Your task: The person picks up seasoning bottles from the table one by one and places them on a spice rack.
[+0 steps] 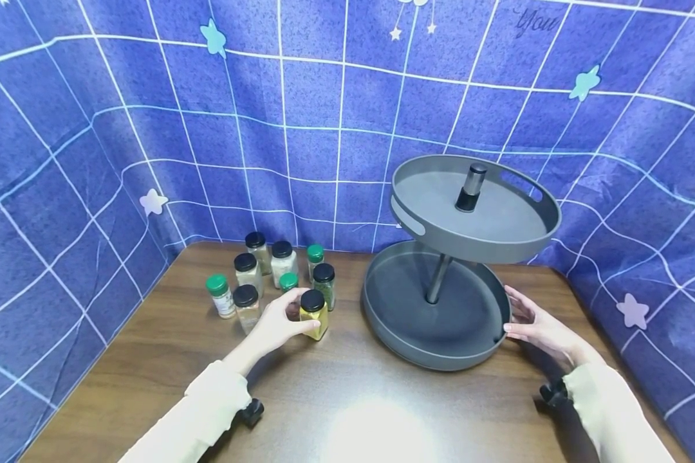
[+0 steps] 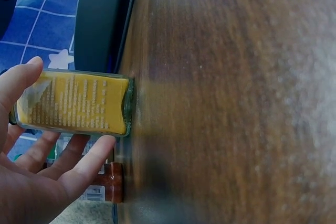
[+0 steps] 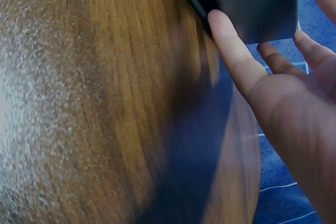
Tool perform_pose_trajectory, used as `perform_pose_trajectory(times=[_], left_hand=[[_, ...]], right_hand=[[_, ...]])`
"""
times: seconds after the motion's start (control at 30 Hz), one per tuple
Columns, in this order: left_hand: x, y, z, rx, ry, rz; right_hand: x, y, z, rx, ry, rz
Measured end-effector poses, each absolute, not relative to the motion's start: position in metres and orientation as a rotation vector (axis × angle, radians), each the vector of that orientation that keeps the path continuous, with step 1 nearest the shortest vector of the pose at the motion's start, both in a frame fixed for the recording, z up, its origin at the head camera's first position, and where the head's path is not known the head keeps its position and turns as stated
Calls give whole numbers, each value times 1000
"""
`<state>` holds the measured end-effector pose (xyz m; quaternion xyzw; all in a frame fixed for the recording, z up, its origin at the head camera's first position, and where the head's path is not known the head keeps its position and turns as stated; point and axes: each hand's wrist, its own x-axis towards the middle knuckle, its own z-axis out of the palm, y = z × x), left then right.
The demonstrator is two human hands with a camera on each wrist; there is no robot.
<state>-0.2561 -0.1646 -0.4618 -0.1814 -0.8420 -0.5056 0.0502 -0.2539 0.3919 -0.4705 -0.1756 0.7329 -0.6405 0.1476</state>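
Note:
In the head view my left hand (image 1: 282,321) holds a square jar of yellow powder (image 1: 315,325) with a black lid, thumb on one side and fingers on the other. The left wrist view shows printed text on the yellow jar (image 2: 79,103), its base right at the wooden tabletop. My right hand (image 1: 535,328) touches the outer wall of the lower tray of a dark grey two-tier stand (image 1: 376,328). In the right wrist view the thumb (image 3: 226,30) and fingers of the right hand lie fairly straight against the tray wall (image 3: 262,3).
Several spice jars stand at the back left, among them a green-lidded jar (image 1: 221,297) and a black-lidded jar with green contents (image 1: 325,283). The upper tray (image 1: 509,212) overhangs the lower one. A blue patterned curtain (image 1: 324,96) hangs behind the wooden table (image 1: 301,399).

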Motion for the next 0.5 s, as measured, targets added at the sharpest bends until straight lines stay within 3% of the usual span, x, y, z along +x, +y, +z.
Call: perform_pose_trajectory(times=[0.5], left_hand=[[-258,-165,-448,-554,-2527,-1546]], right_hand=[[-251,387,-468,-486,2129,-1852]])
